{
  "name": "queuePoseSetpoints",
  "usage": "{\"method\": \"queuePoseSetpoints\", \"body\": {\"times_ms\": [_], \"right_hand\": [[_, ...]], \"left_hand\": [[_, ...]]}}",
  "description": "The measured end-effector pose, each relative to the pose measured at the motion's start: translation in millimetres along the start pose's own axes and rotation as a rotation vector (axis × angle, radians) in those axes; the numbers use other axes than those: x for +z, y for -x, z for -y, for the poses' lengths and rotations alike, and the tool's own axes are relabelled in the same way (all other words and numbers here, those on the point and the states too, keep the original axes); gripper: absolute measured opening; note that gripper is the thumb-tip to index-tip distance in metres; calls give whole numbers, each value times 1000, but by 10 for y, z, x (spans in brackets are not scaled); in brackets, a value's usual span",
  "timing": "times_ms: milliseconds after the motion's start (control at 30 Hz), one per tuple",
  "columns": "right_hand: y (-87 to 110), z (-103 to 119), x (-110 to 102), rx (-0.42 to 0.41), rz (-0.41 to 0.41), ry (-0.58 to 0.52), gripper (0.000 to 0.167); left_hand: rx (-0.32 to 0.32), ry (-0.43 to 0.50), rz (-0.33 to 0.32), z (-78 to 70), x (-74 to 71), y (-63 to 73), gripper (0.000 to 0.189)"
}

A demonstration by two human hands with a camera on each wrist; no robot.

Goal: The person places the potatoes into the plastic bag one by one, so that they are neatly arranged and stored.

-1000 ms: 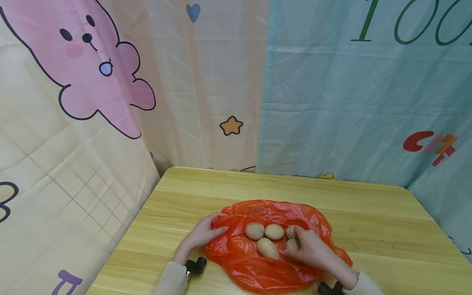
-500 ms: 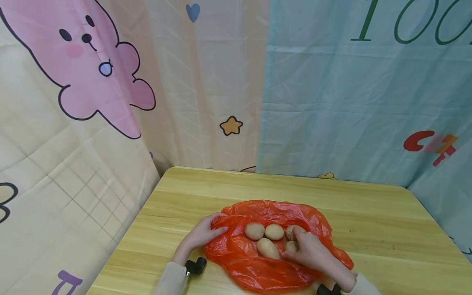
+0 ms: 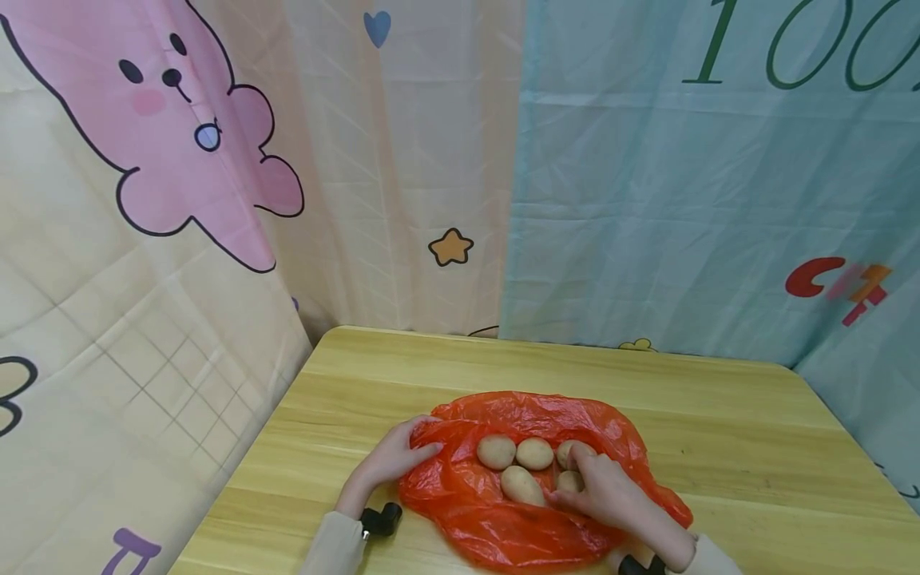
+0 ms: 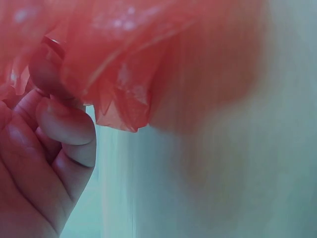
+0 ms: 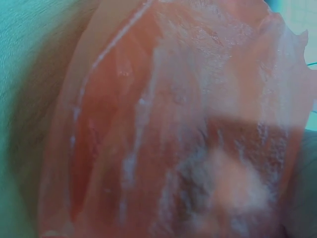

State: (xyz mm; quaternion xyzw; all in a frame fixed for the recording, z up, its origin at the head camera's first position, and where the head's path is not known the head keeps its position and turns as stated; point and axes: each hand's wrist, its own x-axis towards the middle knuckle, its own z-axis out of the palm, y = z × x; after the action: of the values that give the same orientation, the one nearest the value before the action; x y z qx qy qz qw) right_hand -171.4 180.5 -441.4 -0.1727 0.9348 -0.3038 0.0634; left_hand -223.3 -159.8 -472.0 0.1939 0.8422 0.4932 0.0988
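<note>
A red plastic bag (image 3: 503, 535) lies spread on the table, its mouth wide and several potatoes (image 3: 535, 454) sitting in it. At the bag's left edge my left hand (image 3: 391, 457) grips the crinkled plastic; in the left wrist view its fingers (image 4: 67, 121) are curled against the film. My right hand (image 3: 604, 489) reaches into the right side of the bag. Between its thumb and fingers it holds a potato (image 3: 569, 481), partly hidden by the hand. Another potato (image 3: 568, 452) lies just beyond, under the fingertips. Red film fills most of the right wrist view.
The wooden table (image 3: 726, 447) extends behind the bag and to both sides. Printed curtains (image 3: 402, 160) hang along its back and left edges. A black wrist camera (image 3: 382, 519) sits below the left hand, close to the bag.
My right hand has shifted slightly left, its thumb closing in around the near right potato. The left hand and the other potatoes stay where they were.
</note>
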Motion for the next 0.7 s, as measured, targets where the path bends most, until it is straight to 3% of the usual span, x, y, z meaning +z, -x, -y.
{"method": "queuePoseSetpoints", "body": {"times_ms": [700], "right_hand": [[26,-20,-101,-36,29,12,29]], "left_hand": [[5,-7,-7,15,16,-36,42]]}}
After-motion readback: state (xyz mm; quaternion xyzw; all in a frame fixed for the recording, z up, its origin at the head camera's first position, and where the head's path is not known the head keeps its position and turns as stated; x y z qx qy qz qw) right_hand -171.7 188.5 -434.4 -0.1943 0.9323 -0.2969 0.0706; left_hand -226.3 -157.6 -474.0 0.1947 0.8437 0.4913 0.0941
